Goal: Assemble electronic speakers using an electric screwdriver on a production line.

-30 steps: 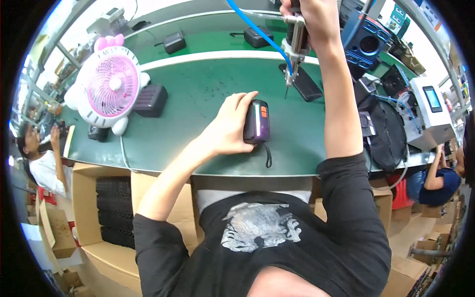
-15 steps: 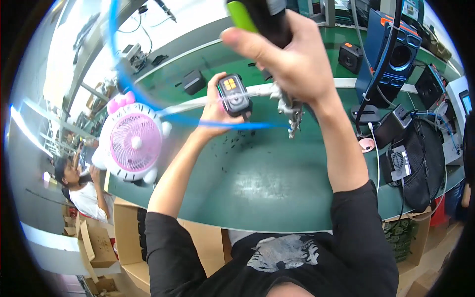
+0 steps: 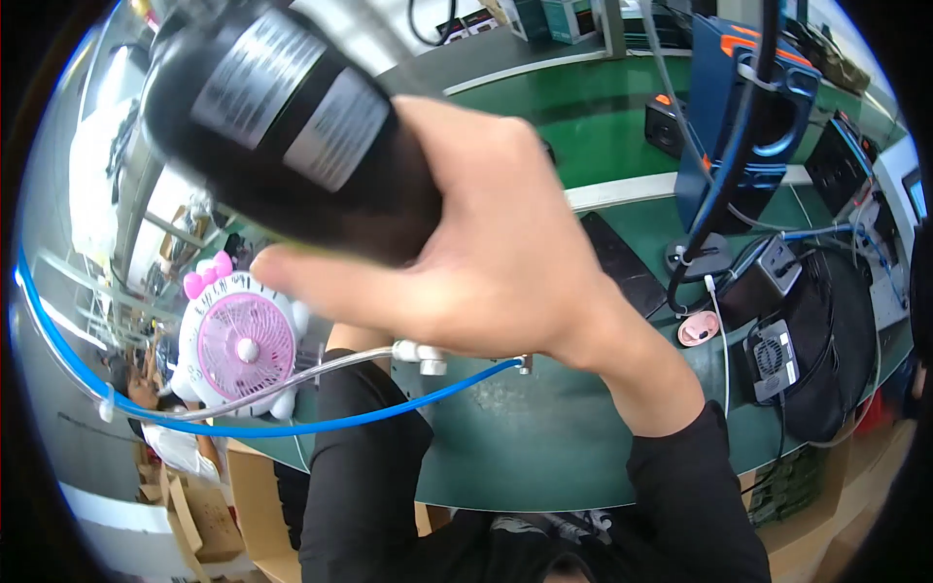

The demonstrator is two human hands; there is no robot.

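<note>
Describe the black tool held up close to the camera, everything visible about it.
The black cylindrical tool fills the upper left of the view, tilted, with its upper end toward the top left. Its body looks like smooth dark plastic and bears two grey printed labels. The right hand wraps its lower end, thumb stretched along the underside. Its tip is hidden behind the hand. Nothing else visibly touches it.

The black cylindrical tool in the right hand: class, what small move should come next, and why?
Probably lower it toward the green bench. The right hand grips the black cylindrical tool raised close to the camera, filling the view; its blue hose hangs slack below. The left hand is hidden behind it.
</note>
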